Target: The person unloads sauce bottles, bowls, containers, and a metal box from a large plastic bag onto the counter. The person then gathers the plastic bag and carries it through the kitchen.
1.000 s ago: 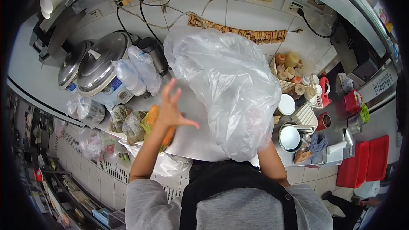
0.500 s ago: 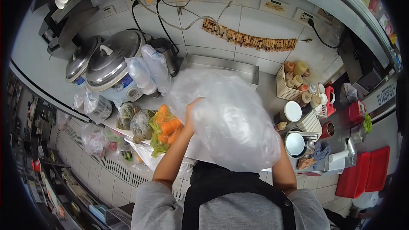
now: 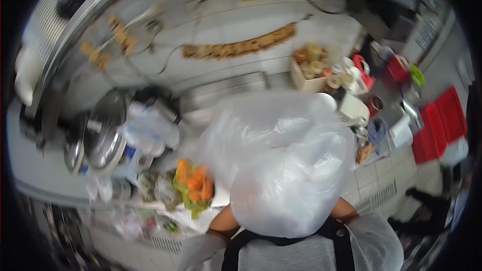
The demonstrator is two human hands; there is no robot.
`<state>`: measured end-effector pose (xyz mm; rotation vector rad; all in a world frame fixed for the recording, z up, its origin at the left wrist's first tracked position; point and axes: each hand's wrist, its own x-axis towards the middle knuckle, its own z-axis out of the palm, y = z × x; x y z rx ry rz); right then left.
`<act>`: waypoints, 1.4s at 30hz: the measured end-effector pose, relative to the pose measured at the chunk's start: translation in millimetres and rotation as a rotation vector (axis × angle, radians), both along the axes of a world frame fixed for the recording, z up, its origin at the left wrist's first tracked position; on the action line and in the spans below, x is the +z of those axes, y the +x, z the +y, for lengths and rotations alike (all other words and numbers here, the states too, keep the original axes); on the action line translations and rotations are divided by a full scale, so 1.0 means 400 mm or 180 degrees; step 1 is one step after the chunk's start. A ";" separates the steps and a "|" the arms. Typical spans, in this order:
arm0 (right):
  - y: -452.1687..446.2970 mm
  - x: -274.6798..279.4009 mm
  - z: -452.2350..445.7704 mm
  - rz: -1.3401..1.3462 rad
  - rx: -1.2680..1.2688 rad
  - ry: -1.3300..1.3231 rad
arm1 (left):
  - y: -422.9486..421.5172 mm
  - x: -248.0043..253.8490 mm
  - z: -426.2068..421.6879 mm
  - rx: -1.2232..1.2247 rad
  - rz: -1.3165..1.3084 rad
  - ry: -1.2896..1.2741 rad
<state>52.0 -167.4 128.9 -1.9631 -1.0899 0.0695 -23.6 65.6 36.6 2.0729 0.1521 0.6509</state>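
Observation:
A large, puffed-out clear plastic bag [image 3: 286, 165] fills the space before my chest, over the steel counter. Both forearms go in behind or under it. My left hand [image 3: 246, 190] shows only as a faint skin-toned patch through the plastic, its fingers unreadable. The bag hides my right hand entirely. To the left of the bag, a yellow-green net bag of orange produce [image 3: 195, 185] lies near the counter's front edge, beside bagged greens [image 3: 168, 190].
Rice cookers [image 3: 105, 130] with hanging plastic bags [image 3: 149, 128] stand left. A steel tray [image 3: 226, 90] lies along the back wall. A basket of bottles [image 3: 307, 70] and containers stand right, beyond them red bins [image 3: 439, 125]. At far right, part of another person [image 3: 432, 208] shows.
My left hand, first raised with spread fingers, has gone to the bag and then behind its plastic. The bag has puffed out and come closer to my chest. The view has turned and blurred.

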 end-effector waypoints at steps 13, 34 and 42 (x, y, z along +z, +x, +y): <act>-0.224 -0.223 -0.649 0.2464 -0.1712 0.1318 | 0.122 0.373 -0.287 -0.2311 -0.1065 -0.0964; -0.714 -0.326 -1.619 0.2872 -0.3146 0.3766 | -0.104 -0.196 -2.086 -0.7073 0.2012 0.0231; -0.671 -0.444 -1.997 0.2756 -0.3157 0.4605 | 0.126 -0.278 -2.539 -0.6460 0.0798 -0.0099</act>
